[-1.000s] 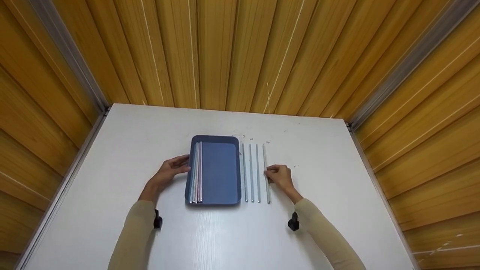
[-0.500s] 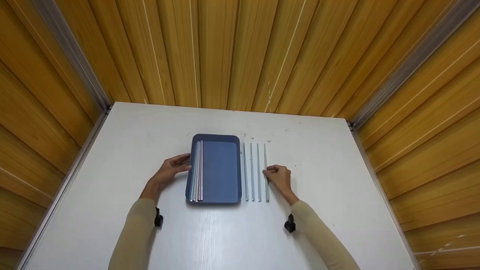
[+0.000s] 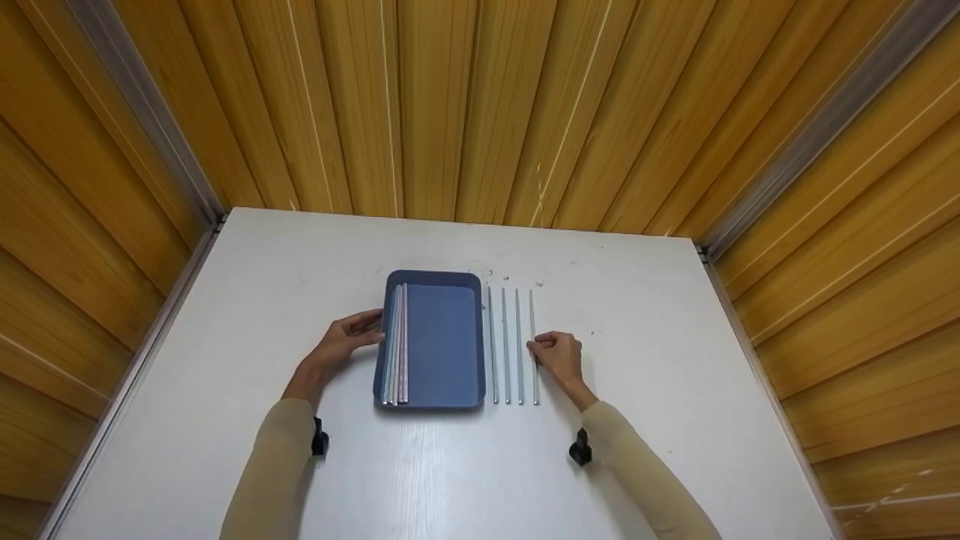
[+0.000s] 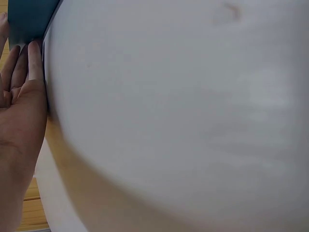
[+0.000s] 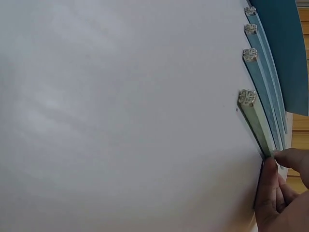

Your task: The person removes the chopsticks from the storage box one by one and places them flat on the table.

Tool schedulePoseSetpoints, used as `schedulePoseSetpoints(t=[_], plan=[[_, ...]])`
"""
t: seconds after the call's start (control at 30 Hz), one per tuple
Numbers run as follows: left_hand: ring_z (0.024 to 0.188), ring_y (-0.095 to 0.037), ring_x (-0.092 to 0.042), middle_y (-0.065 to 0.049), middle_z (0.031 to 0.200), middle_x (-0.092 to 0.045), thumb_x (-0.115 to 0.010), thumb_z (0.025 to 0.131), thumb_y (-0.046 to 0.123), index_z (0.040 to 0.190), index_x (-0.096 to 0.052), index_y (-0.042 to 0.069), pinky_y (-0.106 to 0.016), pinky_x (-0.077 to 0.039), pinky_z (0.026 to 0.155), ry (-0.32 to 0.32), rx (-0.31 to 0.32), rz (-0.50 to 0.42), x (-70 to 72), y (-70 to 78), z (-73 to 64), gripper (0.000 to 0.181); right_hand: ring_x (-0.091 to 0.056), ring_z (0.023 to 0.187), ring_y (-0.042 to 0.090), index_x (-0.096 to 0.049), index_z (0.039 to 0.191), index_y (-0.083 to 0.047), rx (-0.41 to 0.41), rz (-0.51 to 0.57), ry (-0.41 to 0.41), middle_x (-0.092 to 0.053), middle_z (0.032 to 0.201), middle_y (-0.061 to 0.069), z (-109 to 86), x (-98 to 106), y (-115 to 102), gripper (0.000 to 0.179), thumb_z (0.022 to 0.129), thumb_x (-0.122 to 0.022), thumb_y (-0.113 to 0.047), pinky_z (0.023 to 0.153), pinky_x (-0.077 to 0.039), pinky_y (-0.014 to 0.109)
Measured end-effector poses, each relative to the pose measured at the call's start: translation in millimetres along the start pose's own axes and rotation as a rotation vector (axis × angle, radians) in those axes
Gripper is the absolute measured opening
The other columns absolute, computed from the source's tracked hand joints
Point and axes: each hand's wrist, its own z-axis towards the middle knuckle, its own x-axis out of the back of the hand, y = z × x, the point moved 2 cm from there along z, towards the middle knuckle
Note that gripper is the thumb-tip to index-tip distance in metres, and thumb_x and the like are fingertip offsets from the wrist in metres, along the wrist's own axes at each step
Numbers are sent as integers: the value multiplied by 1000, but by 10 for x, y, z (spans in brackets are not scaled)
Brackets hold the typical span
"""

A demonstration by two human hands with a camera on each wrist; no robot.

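Observation:
My right hand [image 3: 559, 352] pinches a pale green chopstick [image 5: 258, 123] between thumb and finger, and the chopstick lies along the white table. Left of it, several light blue chopsticks [image 3: 520, 360] lie side by side, spaced apart and nearly parallel. Their square, silver-patterned ends [image 5: 250, 54] face the near side in the right wrist view. A blue rectangular tray [image 3: 446, 352] stands to the left, with several pale and pinkish chopsticks [image 3: 405, 345] along its left inner wall. Extended fingers of my left hand [image 3: 341, 345] touch the tray's outer left wall, also seen in the left wrist view.
The white table [image 3: 420, 472] is enclosed by wood-patterned panels [image 3: 427, 112] at the back and sides. Small dark specks [image 3: 506, 278] mark its surface beyond the chopsticks. Both sleeves [image 3: 270, 457] carry black wrist devices [image 3: 580, 448].
The chopstick in my right hand has shifted slightly left and straightened, now closer to and more parallel with the blue ones. My left hand stays at the tray.

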Motion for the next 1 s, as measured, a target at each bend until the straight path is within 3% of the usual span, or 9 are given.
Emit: schedulePoseSetpoints(t=[0.17, 0.33, 0.4, 0.6, 0.77, 0.87, 1.0], plan=[[150, -31, -41, -16, 158, -46, -76, 92, 12, 152, -47, 5, -43, -34, 124, -3, -3, 5, 2, -12, 2, 67, -74, 70, 19, -73, 100, 12, -88, 37, -96, -75, 87, 23, -14, 73, -51, 21, 85, -77, -2, 61, -58, 20], [150, -30, -41, -17, 158, -46, -77, 92, 12, 152, -46, 3, -27, -45, 114, -8, -8, -16, 4, -11, 12, 68, -77, 78, 26, -70, 106, 15, -130, 47, -182, -74, 92, 26, -6, 180, -117, 26, 86, -75, 0, 69, -64, 28], [150, -30, -41, -17, 159, -46, -77, 92, 11, 152, -46, 3, -21, -47, 110, -7, -4, -21, 3, -8, 11, 69, -76, 76, 24, -70, 106, 15, -124, 31, -189, -74, 92, 26, 11, 220, -133, 25, 87, -74, 0, 68, -63, 27], [151, -32, -39, -19, 159, -45, -75, 93, 9, 152, -45, 1, -20, -47, 109, -16, -12, -18, -7, -6, 11, 68, -75, 75, 27, -71, 107, 14, -55, -49, -197, -75, 92, 25, 96, 351, -254, 25, 88, -75, -3, 63, -58, 21], [151, -33, -38, -20, 159, -44, -75, 93, 9, 153, -44, 0, -16, -48, 106, -20, -17, -22, -1, -1, 11, 68, -76, 82, 29, -70, 111, 14, -50, -21, -256, -75, 98, 26, 180, 375, -445, 27, 90, -73, -2, 71, -64, 29], [151, -32, -39, -19, 159, -44, -76, 92, 10, 153, -44, 1, -20, -46, 110, -18, -14, -16, 3, 3, 13, 69, -75, 81, 25, -69, 113, 13, -34, -3, -296, -75, 97, 24, 229, 338, -568, 28, 91, -73, -3, 71, -64, 32], [151, -31, -40, -18, 159, -45, -77, 92, 11, 152, -45, 1, -33, -39, 120, -13, -12, -4, 3, 11, 6, 69, -75, 79, 23, -70, 113, 12, 22, 4, -357, -76, 95, 22, 272, 246, -735, 28, 92, -72, -6, 69, -63, 31]])
